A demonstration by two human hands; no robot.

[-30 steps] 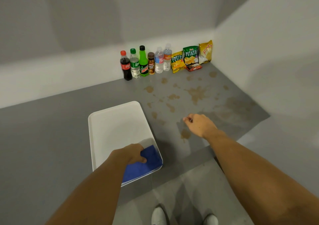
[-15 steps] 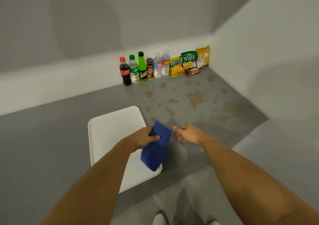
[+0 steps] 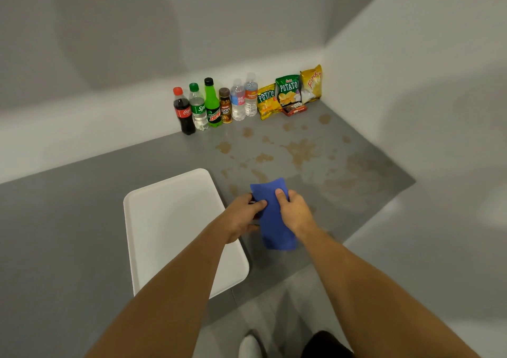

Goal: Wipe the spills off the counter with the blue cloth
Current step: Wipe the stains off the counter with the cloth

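Observation:
The blue cloth (image 3: 273,215) hangs folded above the grey counter (image 3: 82,206), just right of the white tray (image 3: 170,220). My left hand (image 3: 242,216) pinches its left edge with thumb on top. My right hand (image 3: 295,212) grips its right side, thumb over the front. Brown spills (image 3: 300,150) spread across the counter beyond the cloth, from the tray's far corner toward the right wall, with a paler smear (image 3: 356,179) at the right.
Several drink bottles (image 3: 212,105) and three snack bags (image 3: 288,90) line the back wall in the corner. A small dark packet (image 3: 295,109) lies before the bags. The counter's front edge runs diagonally near my forearms, with floor and my shoes (image 3: 251,345) below.
My left hand lifted the cloth off the tray and carried it right over the counter. My right hand came in and took hold of the cloth's right side.

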